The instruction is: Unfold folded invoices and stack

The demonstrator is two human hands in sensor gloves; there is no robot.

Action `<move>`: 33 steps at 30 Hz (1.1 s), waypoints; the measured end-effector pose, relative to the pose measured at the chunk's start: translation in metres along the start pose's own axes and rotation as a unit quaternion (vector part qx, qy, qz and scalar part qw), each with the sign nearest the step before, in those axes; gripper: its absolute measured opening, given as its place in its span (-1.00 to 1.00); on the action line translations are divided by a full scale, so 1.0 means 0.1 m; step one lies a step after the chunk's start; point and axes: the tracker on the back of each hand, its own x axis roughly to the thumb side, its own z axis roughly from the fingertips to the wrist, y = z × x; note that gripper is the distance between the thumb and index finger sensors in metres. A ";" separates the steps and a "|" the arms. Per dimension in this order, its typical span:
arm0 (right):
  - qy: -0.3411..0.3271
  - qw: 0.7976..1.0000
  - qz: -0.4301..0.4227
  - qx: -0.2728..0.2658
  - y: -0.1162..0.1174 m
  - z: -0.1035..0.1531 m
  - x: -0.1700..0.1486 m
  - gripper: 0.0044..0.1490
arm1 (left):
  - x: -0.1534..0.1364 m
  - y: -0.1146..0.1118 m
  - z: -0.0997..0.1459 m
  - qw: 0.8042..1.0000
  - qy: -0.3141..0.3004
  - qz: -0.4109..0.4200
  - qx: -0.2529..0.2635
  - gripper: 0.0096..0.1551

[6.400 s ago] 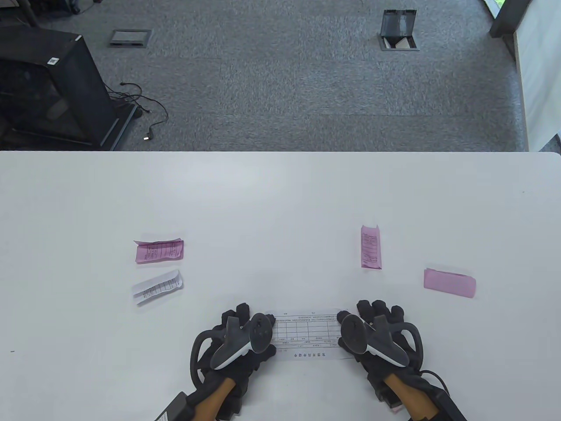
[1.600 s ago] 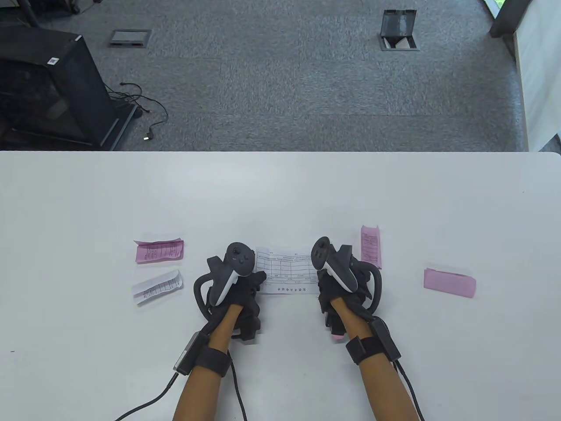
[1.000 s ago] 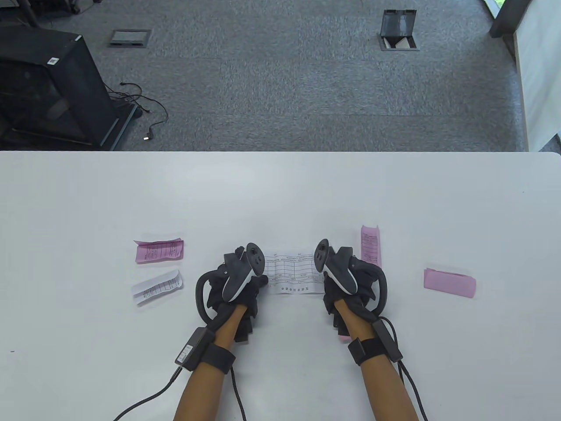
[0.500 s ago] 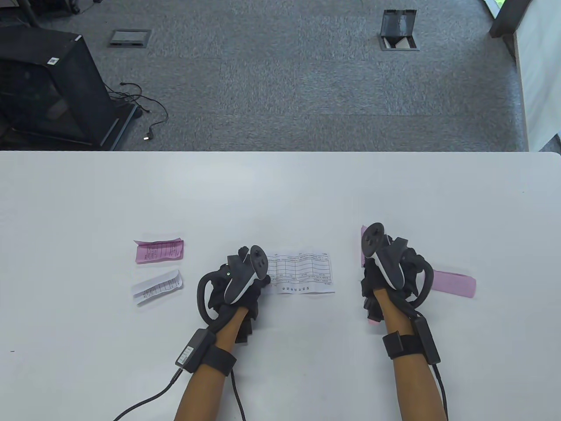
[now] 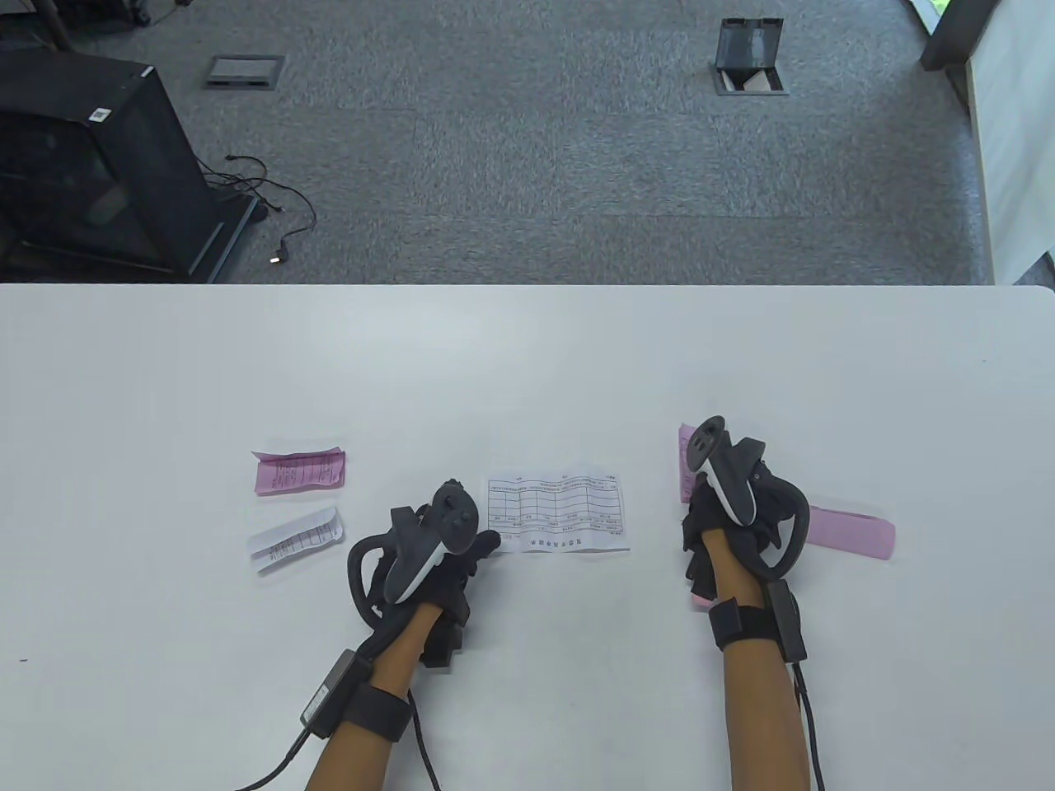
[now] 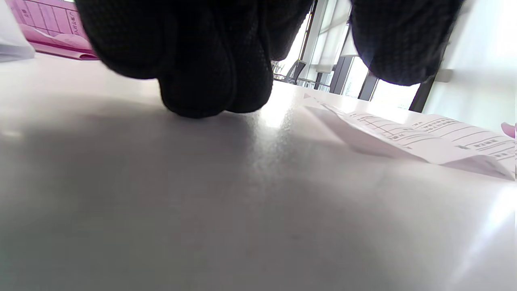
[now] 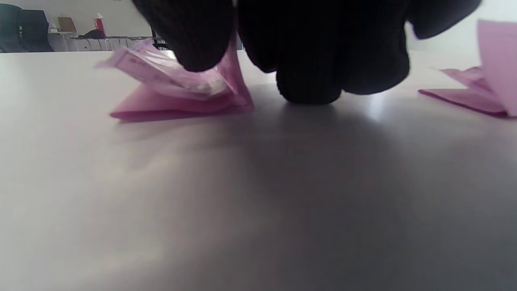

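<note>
The unfolded white invoice (image 5: 559, 511) lies flat at the table's middle and also shows in the left wrist view (image 6: 424, 137). My left hand (image 5: 474, 550) rests on the table at its near left corner, fingers (image 6: 214, 81) curled and holding nothing. My right hand (image 5: 700, 488) is over a pink folded invoice (image 5: 687, 457). In the right wrist view this pink invoice (image 7: 181, 95) has its upper flap lifted, and its edge stands between my thumb (image 7: 190, 40) and the other fingers.
A second pink folded invoice (image 5: 853, 533) lies just right of my right hand and also shows in the right wrist view (image 7: 476, 93). At the left lie a pink folded invoice (image 5: 298, 471) and a white folded invoice (image 5: 295, 540).
Both hands carried the white invoice away from the near edge and laid it at the middle. My right hand let go and moved right onto the pink invoice. My left hand drew back.
</note>
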 end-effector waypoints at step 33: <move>-0.349 0.809 -0.449 0.146 -0.15 1.65 -0.13 -0.53 | 0.07 -0.19 0.78 0.840 -0.103 0.530 -0.062 -0.28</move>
